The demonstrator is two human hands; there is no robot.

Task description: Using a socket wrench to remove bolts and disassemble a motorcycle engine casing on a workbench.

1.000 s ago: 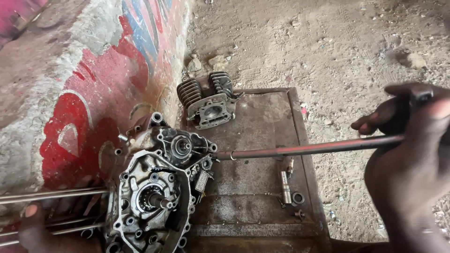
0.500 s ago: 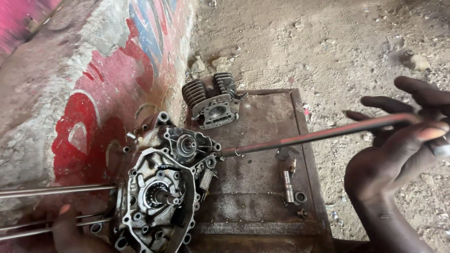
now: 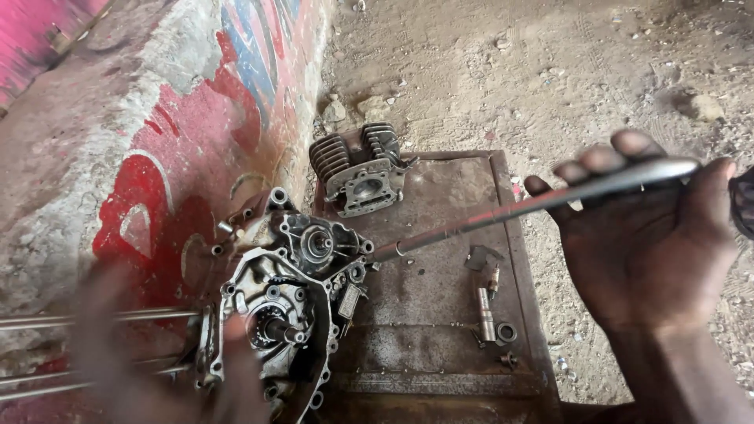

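Engine crankcase [image 3: 287, 306], grimy and open-faced with a gear shaft showing in its middle, sits at about 7 o'clock in the view, resting on the left edge of a rusty metal tray [image 3: 440, 345] and leaning close to the painted wall [image 3: 157, 180] at 9 o'clock; a long steel rod [image 3: 534, 206] runs from the crankcase's upper right corner out toward 3 o'clock, its near end touching or just beside the casing, though which I cannot tell. Right hand [image 3: 644, 243] sits at 3 o'clock, palm open toward the camera; the fingers [image 3: 597, 161] curl loosely over the top of the rod and the thumb rises on the far side, so the rod lies cradled in a slack grasp rather than a tight fist. Left hand [image 3: 157, 353] is a blurred shape at 8 o'clock, low in the frame and in front of the crankcase's left side; whether its fingers are clenched or released cannot be told from the blur. Two thin rods [image 3: 94, 318] stick out of the crankcase toward 9 o'clock, passing behind that hand. At 12 o'clock from the crankcase a finned cylinder [image 3: 357, 165] stands on the tray's far left corner, its bore facing the camera, apart from the casing. On the tray at 4 o'clock lie a small metal pin [image 3: 487, 314] and a ring [image 3: 506, 332] just beside it; sandy ground [image 3: 550, 71] with stones spreads beyond the tray.
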